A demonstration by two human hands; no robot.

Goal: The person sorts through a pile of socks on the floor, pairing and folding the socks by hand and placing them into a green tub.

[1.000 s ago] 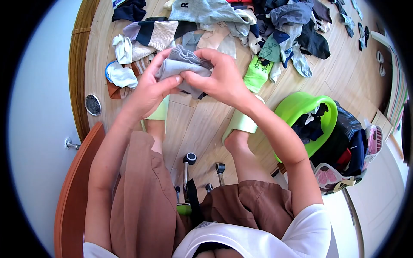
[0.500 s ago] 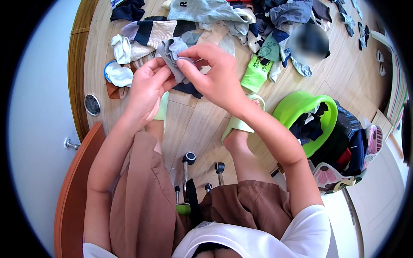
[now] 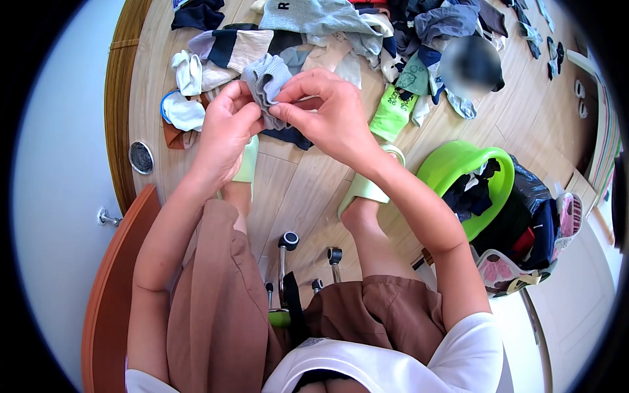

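Between my two hands a bunched grey sock (image 3: 267, 85) is held up over the floor. My left hand (image 3: 229, 131) pinches its left and lower edge with thumb and fingers. From the right, my right hand (image 3: 327, 114) grips the sock's edge between thumb and fingertips. Just below the hands a dark navy sock (image 3: 290, 136) lies on the floor, partly covered. Beyond are a striped sock (image 3: 249, 49), white balled socks (image 3: 187, 73) and a bright green sock (image 3: 393, 112).
A green basket (image 3: 452, 157) with dark clothes stands at the right, beside a patterned bag (image 3: 501, 272) of clothes. Many socks and a grey garment (image 3: 314, 16) cover the floor ahead. Chair casters (image 3: 288, 241) are between my feet. A wooden panel (image 3: 118, 288) is at the left.
The grey sock has gone from a flatter folded bundle to a more upright, ruffled bunch. My hands have shifted their grip from its two sides to pinches at its lower part.
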